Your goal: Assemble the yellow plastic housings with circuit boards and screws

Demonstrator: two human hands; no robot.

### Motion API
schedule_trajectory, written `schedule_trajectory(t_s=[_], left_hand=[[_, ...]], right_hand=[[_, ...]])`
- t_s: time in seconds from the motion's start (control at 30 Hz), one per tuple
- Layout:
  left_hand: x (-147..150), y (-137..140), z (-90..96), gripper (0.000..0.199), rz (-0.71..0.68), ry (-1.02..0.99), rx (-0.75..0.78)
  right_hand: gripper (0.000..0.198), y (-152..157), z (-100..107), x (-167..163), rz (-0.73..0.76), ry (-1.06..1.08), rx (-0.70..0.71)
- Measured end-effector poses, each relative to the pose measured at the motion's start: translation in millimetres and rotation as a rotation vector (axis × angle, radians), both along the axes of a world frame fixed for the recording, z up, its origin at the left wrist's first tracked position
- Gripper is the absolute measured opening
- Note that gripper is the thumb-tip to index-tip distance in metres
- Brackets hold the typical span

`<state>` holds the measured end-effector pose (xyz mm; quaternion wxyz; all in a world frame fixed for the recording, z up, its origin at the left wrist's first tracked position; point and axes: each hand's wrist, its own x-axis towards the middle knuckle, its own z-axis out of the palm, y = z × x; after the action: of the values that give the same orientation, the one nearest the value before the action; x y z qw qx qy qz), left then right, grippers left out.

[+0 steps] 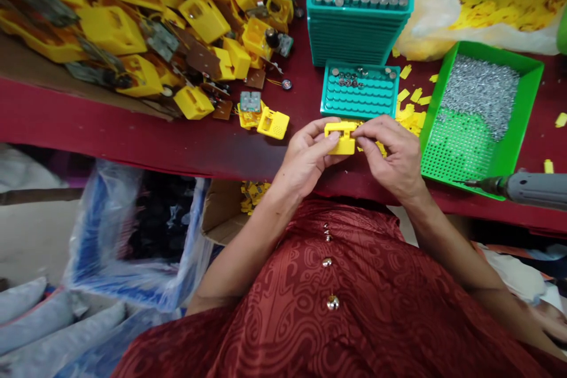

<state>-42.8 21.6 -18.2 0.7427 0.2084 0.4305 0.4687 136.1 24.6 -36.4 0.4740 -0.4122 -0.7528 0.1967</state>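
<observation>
A small yellow plastic casing [344, 147] with open cut-outs is held over the front of the table. My left hand [305, 156] grips its left side, thumb on the front face. At its right edge, the fingertips of my right hand [394, 152] are pinched together; whatever is between them is too small to make out. Just beyond my hands lies a teal tray [358, 97] with round pockets and several silver button cells. To the left sit a yellow speaker-holed casing [273, 123] and a grey battery-holder-like part [250, 101].
A heap of yellow casings [113, 29] with wires covers the back left. Stacked teal trays [358, 35] stand behind. At right are a green basket [527, 100] of small metal screws, an electric screwdriver [535, 189], loose yellow pieces [411, 121] and a plastic bag [429, 6].
</observation>
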Motion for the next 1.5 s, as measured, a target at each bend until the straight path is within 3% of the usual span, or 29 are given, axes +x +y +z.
schedule_trajectory(t_s=[0.3, 0.47, 0.77, 0.83, 0.97, 1.13, 1.23, 1.37, 1.5], left_hand=[[-4.0, 1.5, -4.0, 0.043, -0.073, 0.196, 0.094], [-4.6, 0.7, -1.9, 0.043, -0.100, 0.157, 0.117], [-4.5, 1.6, -0.7, 0.027, -0.089, 0.068, 0.013], [-5.1, 1.0, 0.3, 0.026, -0.112, 0.032, 0.001], [-6.3, -0.8, 2.2, 0.034, -0.168, -0.011, 0.039], [-6.2, -0.3, 2.1, 0.028, -0.214, 0.080, 0.014], [-5.6, -0.6, 1.6, 0.040, -0.263, 0.143, -0.023], [-4.4, -3.1, 1.8, 0.062, -0.302, 0.245, 0.037], [-2.6, -3.1, -1.0, 0.057, -0.311, 0.362, 0.169]], right_hand=[[0.013, -2.8, -1.4, -0.4, -0.038, 0.059, -0.045], [0.011, -2.1, -1.7, -0.5, -0.044, 0.057, -0.033], [0.010, -7.0, 3.4, 3.0, -0.087, -0.046, -0.088], [0.018, -7.5, 2.7, 5.1, -0.057, -0.079, -0.099], [0.060, -4.3, 1.0, 11.0, 0.075, -0.173, -0.099], [0.057, -0.4, 2.0, 12.8, 0.186, -0.155, -0.150], [0.050, -2.2, 1.3, 7.8, 0.063, -0.026, -0.232], [0.052, -3.2, 2.2, -0.4, -0.072, 0.213, -0.459], [0.069, -0.6, 8.1, -1.6, -0.110, 0.327, -0.613]])
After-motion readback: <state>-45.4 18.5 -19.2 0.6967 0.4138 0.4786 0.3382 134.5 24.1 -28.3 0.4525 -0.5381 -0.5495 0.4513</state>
